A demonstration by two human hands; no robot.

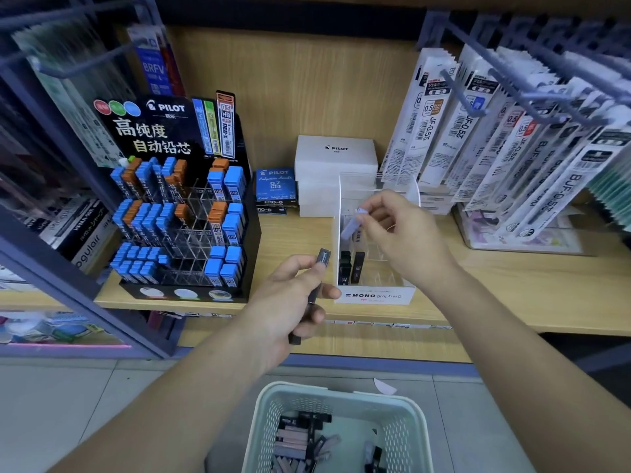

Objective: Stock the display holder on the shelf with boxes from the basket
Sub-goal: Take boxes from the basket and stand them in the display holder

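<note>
Clear holder (375, 296) on shelf (286, 240) — dark boxes (297, 435) in basket (341, 392)

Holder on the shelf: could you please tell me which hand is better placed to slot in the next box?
Right. The right hand pinches a pale box right over the holder; the left hand grips dark boxes short of its front.

Marked "PILOT" and "高纯度 自动铅芯" on the black cardboard display stand (160, 131), "PILOT" on the white rectangular box (336, 155), "PILOT 0.7 HB" on the small blue box (275, 184), "MONO graph MG" on the front of the clear acrylic display holder (374, 296), "JF-0.5" and "BJF-0.5" on the hanging white refill packets (440, 131).
</note>
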